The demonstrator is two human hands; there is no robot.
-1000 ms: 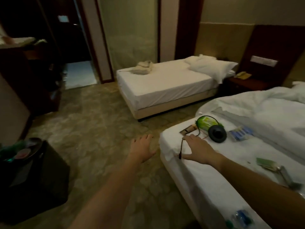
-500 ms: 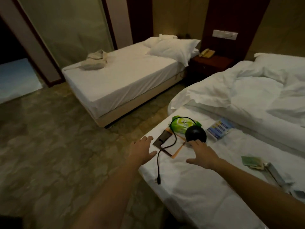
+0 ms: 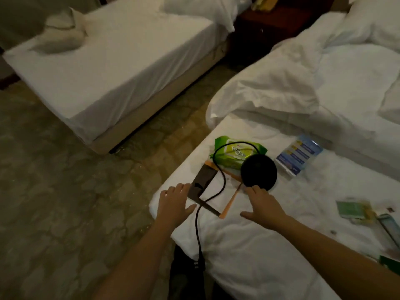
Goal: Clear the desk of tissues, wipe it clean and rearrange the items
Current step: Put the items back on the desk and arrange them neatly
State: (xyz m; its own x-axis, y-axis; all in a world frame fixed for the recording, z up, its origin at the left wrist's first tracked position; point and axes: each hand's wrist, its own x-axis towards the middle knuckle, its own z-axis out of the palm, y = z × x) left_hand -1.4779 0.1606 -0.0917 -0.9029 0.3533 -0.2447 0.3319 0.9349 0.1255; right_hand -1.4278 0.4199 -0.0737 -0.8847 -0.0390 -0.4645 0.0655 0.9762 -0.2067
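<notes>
two hands are stretched over the corner of a white bed (image 3: 249,263), apart from each other, fingers straight and holding nothing. the left hand (image 3: 175,202) has its fingertips at the edge of a dark flat card (image 3: 202,180). the right hand (image 3: 263,205) touches with its fingertips a black round device (image 3: 258,172). between the hands lie an orange-edged sheet (image 3: 230,201) and a black cable (image 3: 221,185). beyond the hands, the green pack of wipes (image 3: 234,154) lies partly under the device, with the cable looped over it. further right of the right hand is a blue leaflet (image 3: 299,154).
</notes>
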